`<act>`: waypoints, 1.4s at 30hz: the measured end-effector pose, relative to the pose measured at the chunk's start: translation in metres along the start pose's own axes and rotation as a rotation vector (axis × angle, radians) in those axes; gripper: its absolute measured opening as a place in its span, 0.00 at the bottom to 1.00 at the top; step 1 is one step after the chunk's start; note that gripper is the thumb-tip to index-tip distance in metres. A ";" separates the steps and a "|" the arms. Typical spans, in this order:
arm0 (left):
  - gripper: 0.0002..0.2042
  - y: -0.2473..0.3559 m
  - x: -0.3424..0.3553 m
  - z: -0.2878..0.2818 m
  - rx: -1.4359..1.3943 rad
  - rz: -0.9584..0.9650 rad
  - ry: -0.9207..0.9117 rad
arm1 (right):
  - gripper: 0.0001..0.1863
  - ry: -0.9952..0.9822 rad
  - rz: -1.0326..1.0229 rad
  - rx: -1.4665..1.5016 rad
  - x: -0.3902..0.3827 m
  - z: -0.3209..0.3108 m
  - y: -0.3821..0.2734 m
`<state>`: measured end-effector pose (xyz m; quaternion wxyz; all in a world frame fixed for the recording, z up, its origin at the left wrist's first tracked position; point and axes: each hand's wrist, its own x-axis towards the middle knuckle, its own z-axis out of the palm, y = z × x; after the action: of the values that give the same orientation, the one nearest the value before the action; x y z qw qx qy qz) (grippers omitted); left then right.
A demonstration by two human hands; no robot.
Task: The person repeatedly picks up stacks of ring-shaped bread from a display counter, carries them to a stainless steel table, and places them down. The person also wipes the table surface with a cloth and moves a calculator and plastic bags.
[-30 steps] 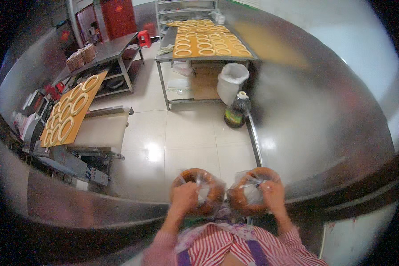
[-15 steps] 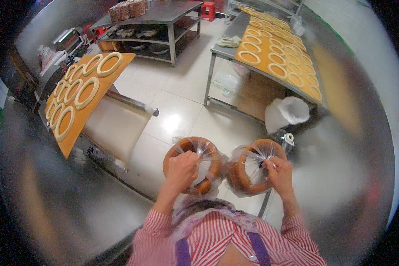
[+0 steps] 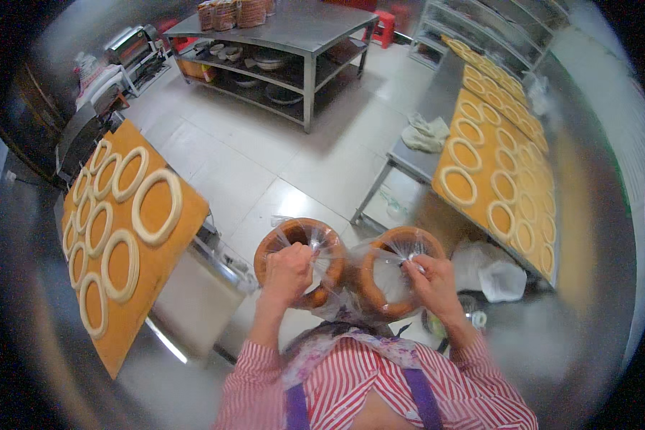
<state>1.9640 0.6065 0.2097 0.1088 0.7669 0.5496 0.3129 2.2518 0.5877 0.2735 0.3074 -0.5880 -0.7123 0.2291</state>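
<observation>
In front of my body hang two clear plastic bags of brown, baked ring-shaped bread, side by side. My left hand (image 3: 289, 272) is closed on the gathered neck of the left bag, over the left brown bread ring (image 3: 263, 251). The neck of the other bag is pinched in my right hand (image 3: 431, 283), above the right brown bread ring (image 3: 413, 235). The bags nearly touch between my hands. How many rings each bag holds, I cannot tell.
To the left, an orange board (image 3: 165, 269) carries several pale dough rings. More pale rings lie on orange boards on the right table (image 3: 451, 79), with a cloth (image 3: 424, 134) at its near corner. Ahead stands a metal table (image 3: 304, 36) bearing packed bread stacks (image 3: 251, 13); bowls sit below.
The view has moved forward: the left board and right table appear closer and larger. Both hands still grip their bags, held at about the same height.
</observation>
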 end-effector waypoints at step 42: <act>0.10 -0.651 0.940 -0.164 0.240 0.132 0.195 | 0.14 0.119 -0.191 0.038 1.238 0.258 -0.054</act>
<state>1.5491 1.6757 0.3441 -0.0581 0.7750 0.5393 0.3243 1.8832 1.7972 0.3374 0.3808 -0.5242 -0.7410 0.1767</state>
